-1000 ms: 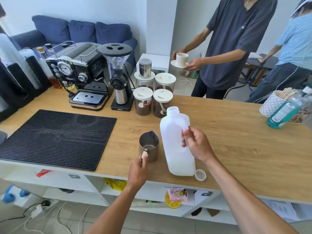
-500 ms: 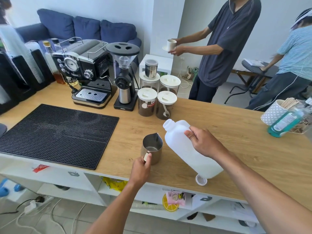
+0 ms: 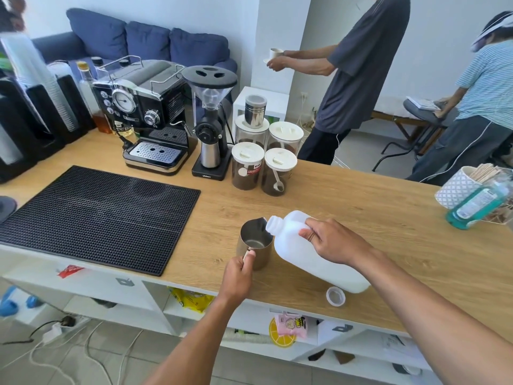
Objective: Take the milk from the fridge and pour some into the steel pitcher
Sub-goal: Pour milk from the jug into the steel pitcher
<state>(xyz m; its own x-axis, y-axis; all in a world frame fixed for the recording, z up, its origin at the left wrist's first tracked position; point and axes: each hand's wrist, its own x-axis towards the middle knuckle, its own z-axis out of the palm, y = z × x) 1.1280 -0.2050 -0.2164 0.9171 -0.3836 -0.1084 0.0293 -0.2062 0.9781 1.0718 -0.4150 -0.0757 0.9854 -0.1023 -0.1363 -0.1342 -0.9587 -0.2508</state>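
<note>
A white plastic milk jug [image 3: 302,254] is tilted steeply to the left, its open neck resting over the rim of the steel pitcher [image 3: 255,240]. My right hand [image 3: 333,241] grips the jug by its handle at the top. My left hand [image 3: 239,276] holds the pitcher's handle, and the pitcher stands upright on the wooden counter [image 3: 374,226]. The jug's white cap [image 3: 335,296] lies upturned on the counter near the front edge, beside the jug's base. No milk stream is visible.
A black rubber mat [image 3: 91,215] lies to the left. Behind stand an espresso machine [image 3: 144,118], a grinder [image 3: 209,123] and several coffee jars [image 3: 247,165]. A green bottle [image 3: 474,207] and a stick cup [image 3: 458,187] sit at far right. Two people stand beyond the counter.
My right hand has tipped the jug from upright to steeply leftward, bringing its neck to the pitcher's rim. My left hand has stayed on the pitcher's handle.
</note>
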